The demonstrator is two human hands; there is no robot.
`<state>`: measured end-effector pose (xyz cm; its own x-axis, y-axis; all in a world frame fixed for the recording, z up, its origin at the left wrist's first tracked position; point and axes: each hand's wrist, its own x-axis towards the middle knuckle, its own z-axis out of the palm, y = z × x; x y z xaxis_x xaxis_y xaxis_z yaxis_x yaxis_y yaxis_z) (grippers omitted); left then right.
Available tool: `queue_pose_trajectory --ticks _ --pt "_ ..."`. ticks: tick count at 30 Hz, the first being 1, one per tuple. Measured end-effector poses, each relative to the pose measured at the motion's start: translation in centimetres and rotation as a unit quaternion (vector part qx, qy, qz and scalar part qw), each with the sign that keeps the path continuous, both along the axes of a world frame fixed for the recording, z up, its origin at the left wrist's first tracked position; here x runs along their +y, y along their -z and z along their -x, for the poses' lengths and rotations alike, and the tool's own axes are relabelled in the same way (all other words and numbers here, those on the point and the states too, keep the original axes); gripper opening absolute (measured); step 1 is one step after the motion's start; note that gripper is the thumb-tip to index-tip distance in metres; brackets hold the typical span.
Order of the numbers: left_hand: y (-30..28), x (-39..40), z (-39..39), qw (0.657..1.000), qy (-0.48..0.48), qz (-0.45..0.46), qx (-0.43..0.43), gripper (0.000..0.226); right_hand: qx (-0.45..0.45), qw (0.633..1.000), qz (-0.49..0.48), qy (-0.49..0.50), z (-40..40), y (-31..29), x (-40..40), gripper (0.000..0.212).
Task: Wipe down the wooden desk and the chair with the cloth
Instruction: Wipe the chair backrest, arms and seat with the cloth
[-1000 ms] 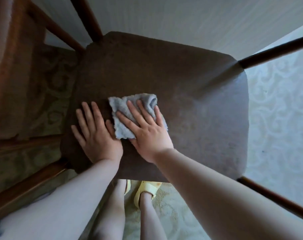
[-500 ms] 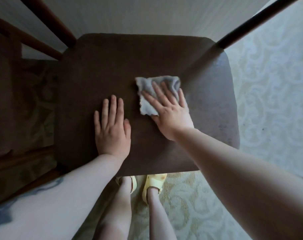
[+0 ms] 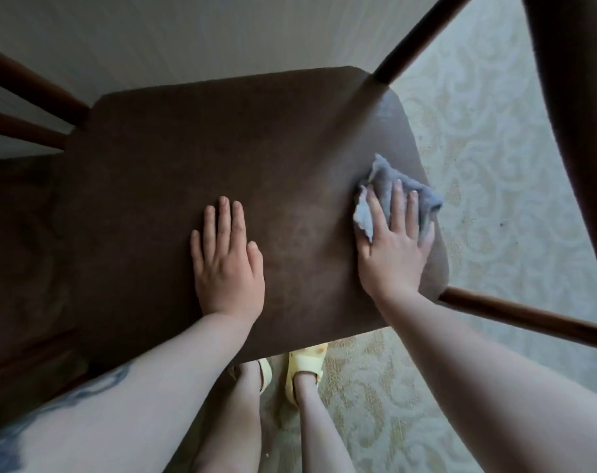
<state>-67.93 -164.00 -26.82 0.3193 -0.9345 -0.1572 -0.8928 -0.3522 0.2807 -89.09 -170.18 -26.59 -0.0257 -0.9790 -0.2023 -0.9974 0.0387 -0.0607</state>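
The chair's brown seat (image 3: 188, 148) fills the middle of the head view, seen from above. A crumpled grey-blue cloth (image 3: 383, 177) lies at the seat's right edge, partly over the rim. My right hand (image 3: 392, 254) presses flat on the cloth, fingers spread over it. My left hand (image 3: 225, 264) rests palm down on the bare seat near its front middle and holds nothing. The desk is not in view.
Dark wooden chair rods stick out from the seat's corners at top right (image 3: 423, 32), lower right (image 3: 529, 319) and upper left (image 3: 31, 80). A pale patterned carpet (image 3: 495, 165) lies to the right. My feet in yellow sandals (image 3: 305, 367) stand below the front edge. A dark shape (image 3: 577, 97) hangs at far right.
My right hand has slid the cloth across the seat from the left middle to the right edge. My left hand has stayed flat on the seat.
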Motion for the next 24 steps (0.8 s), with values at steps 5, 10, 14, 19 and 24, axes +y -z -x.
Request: queue_pose_trajectory --ticks 5,10,14,19,24 --pt "0.1 0.0 0.4 1.000 -0.018 0.008 -0.001 0.059 -0.055 0.997 0.060 -0.018 -5.6 -0.1 5.8 0.062" --pt "-0.2 -0.6 -0.1 0.999 0.030 0.006 -0.012 0.060 -0.035 0.967 0.028 -0.251 -4.0 0.1 1.9 0.061" --pt "-0.3 -1.5 0.1 0.996 0.090 -0.003 -0.016 0.060 0.019 0.983 -0.026 0.183 -0.1 -0.3 2.2 0.069" --pt "-0.6 -2.2 0.6 0.990 0.139 -0.019 -0.009 0.058 -0.041 0.987 -0.047 -0.146 -6.8 -1.5 5.8 0.064" --pt "-1.0 -2.7 -1.4 0.988 0.153 -0.011 -0.001 0.057 0.011 0.995 -0.068 -0.076 -2.2 -1.6 -1.7 0.063"
